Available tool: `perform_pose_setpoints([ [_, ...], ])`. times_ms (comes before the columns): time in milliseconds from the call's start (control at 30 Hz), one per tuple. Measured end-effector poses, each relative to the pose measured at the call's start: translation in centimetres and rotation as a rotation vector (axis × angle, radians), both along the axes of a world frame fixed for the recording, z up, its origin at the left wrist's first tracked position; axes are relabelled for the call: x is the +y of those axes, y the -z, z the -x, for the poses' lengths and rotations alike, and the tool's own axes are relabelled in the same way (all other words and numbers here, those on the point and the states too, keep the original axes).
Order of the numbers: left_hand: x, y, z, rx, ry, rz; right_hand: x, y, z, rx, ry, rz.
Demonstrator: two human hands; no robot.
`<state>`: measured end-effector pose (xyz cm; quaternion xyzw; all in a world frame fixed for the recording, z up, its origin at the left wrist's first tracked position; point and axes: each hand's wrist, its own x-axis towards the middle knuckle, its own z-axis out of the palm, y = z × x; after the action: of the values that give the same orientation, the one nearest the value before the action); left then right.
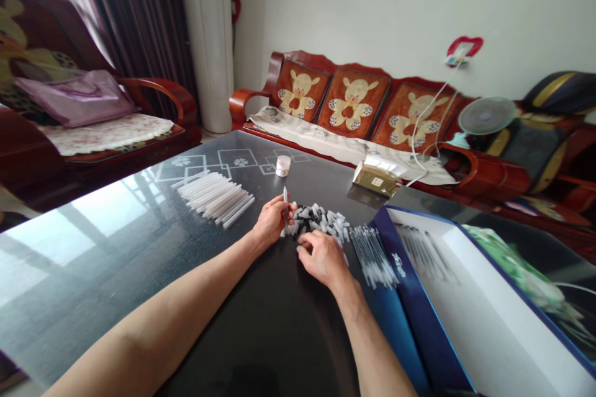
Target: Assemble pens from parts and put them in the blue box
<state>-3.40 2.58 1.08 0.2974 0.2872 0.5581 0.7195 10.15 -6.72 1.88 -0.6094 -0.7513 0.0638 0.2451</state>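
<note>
My left hand [271,221] is closed around a white pen barrel [285,195], which stands nearly upright with its narrow tip above the fingers. Close on its right, my right hand [325,258] is bent with thumb and forefinger drawn together; anything between them is too small to make out. Just beyond both hands lies a loose heap of black and white pen caps [321,218]. Many white pen barrels [215,197] lie side by side to the left. Right of my right hand, a bundle of thin pen refills [374,257] lies against the blue box.
An open blue box [470,298] with a white inside holds more refills, and a green plastic bag [514,260] lies at its far side. Further back on the dark glossy table [261,335] stand a small white tub [283,166] and a tissue pack [378,177].
</note>
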Motion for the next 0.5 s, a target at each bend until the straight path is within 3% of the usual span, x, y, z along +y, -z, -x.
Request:
perform_pose_setpoints([
  [100, 0.1, 0.2, -0.2, 0.076, -0.020, -0.034, -0.2, 0.1, 0.3, -0.089, -0.008, 0.022],
  [200, -0.1, 0.3, -0.4, 0.222, -0.045, -0.154, 0.1, 0.1, 0.1, 0.042, -0.028, 0.002],
  [267, -0.3, 0.5, -0.5, 0.365, -0.047, -0.284, 0.7, 0.3, -0.4, 0.294, -0.014, -0.021],
  [433, -1.5, 0.9, -0.7, 0.831, -0.071, -0.708, 2.3, 1.7, -2.1, 1.301, 0.182, 0.032],
  [500, -2.1, 0.9, -0.8, 0.972, -0.076, -0.851, 2.7, 2.1, -2.6, 1.598, 0.221, 0.010],
])
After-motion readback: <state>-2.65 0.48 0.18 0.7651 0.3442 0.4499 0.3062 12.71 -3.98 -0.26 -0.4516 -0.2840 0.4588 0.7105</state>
